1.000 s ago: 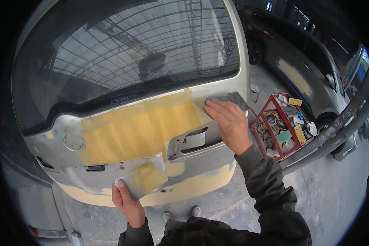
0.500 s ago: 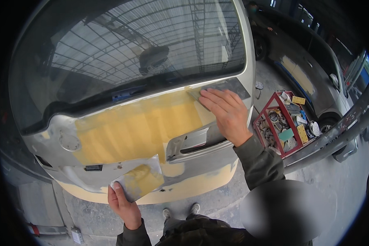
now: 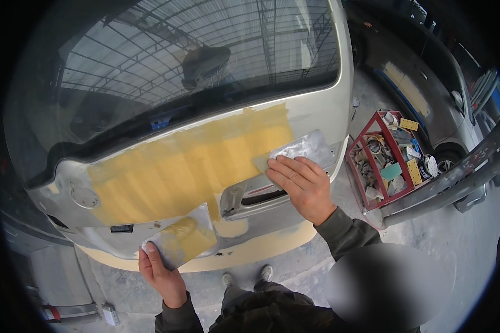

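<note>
Yellow body filler [image 3: 189, 172] covers a broad, streaky patch on the silver tailgate [image 3: 328, 111] below the rear window. My right hand [image 3: 305, 188] grips a wide flat metal spreader [image 3: 303, 150], fingers over its face, against the panel at the patch's right edge, just above the handle recess [image 3: 250, 197]. Low on the left, my left hand [image 3: 162, 276] pinches the corner of a metal mixing plate [image 3: 201, 213] between thumb and fingers. A heap of yellow filler [image 3: 190, 238] is smeared across that plate, which is held in front of the tailgate's lower part.
On the right stands a red-framed cart [image 3: 408, 180] crammed with cans, sanding pads and tools. Behind it is a dark car [image 3: 428, 83] with a filler patch on its door. A detached bumper [image 3: 444, 197] extends beside the cart. Paler filler [image 3: 272, 244] coats the rear bumper below.
My right hand has brought the spreader down from below the window toward the handle recess. Filler now reaches farther right along the upper edge. My left hand still holds the plate in nearly the same place.
</note>
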The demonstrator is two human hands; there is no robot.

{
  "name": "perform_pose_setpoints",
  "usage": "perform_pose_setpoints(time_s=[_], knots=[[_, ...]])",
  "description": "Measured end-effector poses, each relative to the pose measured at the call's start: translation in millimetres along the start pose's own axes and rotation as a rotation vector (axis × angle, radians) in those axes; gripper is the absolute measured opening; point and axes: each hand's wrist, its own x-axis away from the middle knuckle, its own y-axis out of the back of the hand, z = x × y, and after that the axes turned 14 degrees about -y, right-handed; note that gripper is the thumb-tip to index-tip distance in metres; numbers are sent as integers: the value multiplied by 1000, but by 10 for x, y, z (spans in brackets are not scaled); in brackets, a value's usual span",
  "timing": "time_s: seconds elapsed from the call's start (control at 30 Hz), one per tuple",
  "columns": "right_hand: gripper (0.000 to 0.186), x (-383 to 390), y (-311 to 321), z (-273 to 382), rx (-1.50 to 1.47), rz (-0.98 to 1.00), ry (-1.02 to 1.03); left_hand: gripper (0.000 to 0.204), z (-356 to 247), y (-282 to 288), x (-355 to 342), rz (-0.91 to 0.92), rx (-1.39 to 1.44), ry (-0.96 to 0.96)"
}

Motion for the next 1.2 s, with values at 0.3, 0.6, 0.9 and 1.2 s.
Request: perform_pose_setpoints(time_s=[0.3, 0.6, 0.9, 1.2], knots=[[37, 334, -56, 10, -1, -33, -45, 29, -77, -51, 65, -24, -29, -6], [39, -487, 339, -263, 23, -100, -3, 29, -157, -21, 78, 0, -19, -26], [38, -409, 291, -315, 16, -99, 8, 28, -100, -11, 54, -47, -4, -37], [36, -540, 273, -365, 14, -25, 57, 27, -41, -126, 2, -2, -2, -29]])
